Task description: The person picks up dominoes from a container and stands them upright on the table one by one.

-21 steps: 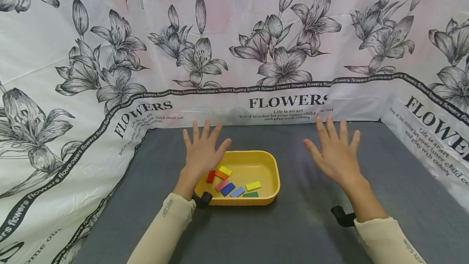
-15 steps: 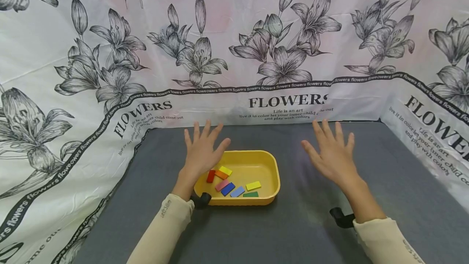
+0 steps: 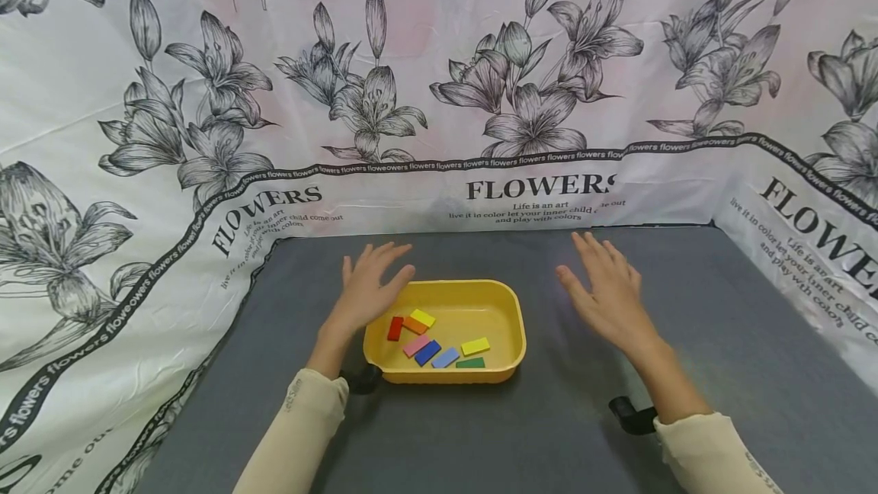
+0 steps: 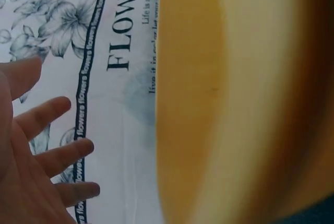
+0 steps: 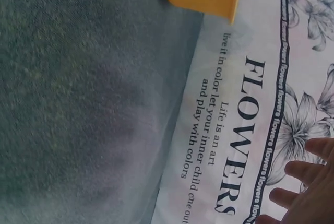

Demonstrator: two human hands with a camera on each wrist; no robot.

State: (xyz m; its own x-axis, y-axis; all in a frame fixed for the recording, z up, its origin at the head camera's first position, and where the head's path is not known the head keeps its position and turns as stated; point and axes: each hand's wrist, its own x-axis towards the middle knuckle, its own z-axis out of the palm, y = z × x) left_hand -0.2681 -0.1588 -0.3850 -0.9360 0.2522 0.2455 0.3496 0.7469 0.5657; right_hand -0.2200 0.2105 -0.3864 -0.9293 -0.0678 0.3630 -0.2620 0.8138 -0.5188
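Note:
A yellow plastic tray (image 3: pixel 507 326) stands on the dark grey table, with several small coloured blocks lying in its left and front part. Among them are a red block (image 3: pixel 395 328), an orange one (image 3: pixel 414 325), a blue one (image 3: pixel 427 353) and a green one (image 3: pixel 470 363). My left hand (image 3: pixel 366 292) hovers by the tray's left back corner, fingers spread and holding nothing. To the right of the tray, apart from it, my right hand (image 3: pixel 610 299) is raised over the table with relaxed fingers and nothing in it. The tray's wall (image 4: pixel 190 98) looms close in the left wrist view.
A white curtain (image 3: pixel 384 204) with printed flowers and lettering closes off the back and both sides of the grey table (image 3: pixel 480 433). A black wrist mount (image 3: pixel 632 415) sticks out from the right wrist.
Both hands have lowered, their fingers less upright. The right hand has shifted a little left, toward the tray; the left wrist has moved slightly left. Tray and blocks stay put.

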